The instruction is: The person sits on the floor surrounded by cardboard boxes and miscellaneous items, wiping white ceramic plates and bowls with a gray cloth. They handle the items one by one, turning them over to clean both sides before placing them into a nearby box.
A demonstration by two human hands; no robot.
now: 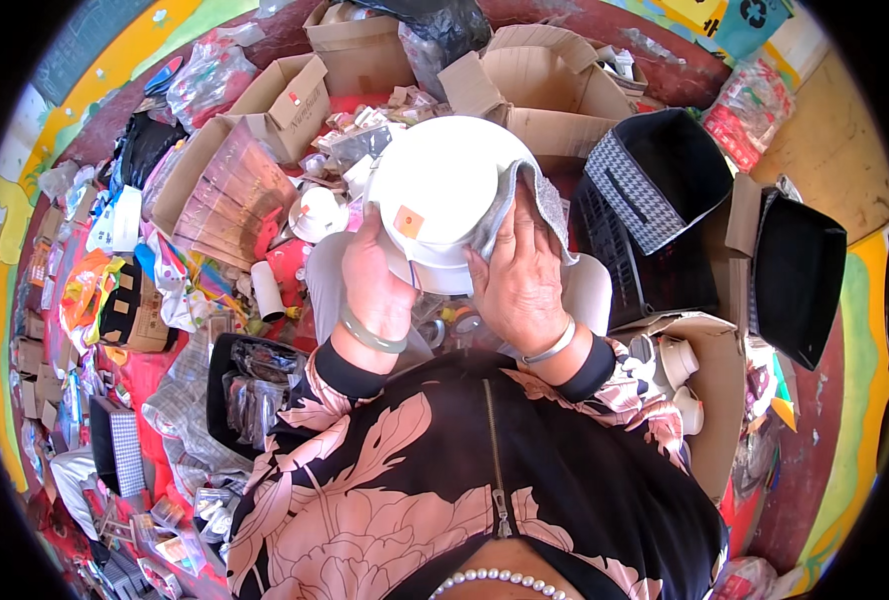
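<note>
A round white dish point(440, 170), wide and shiny with a small orange sticker, is held up in front of my lap. A second white rim shows under it; I cannot tell if that is another dish. My left hand point(380, 280), a bangle on its wrist, grips the dish at its lower left edge. On the opposite side my right hand point(520, 275) presses a grey cloth point(555, 220) against the rim. The cloth is folded over the edge, with my fingers lying along it.
Behind the dish stand open cardboard boxes point(555, 85). Houndstooth fabric bins point(655, 180) are at the right, above a cardboard box holding white cups point(677, 360). By my left elbow sits a black bin of wrapped items point(260, 390). Mixed goods cover the red floor at left.
</note>
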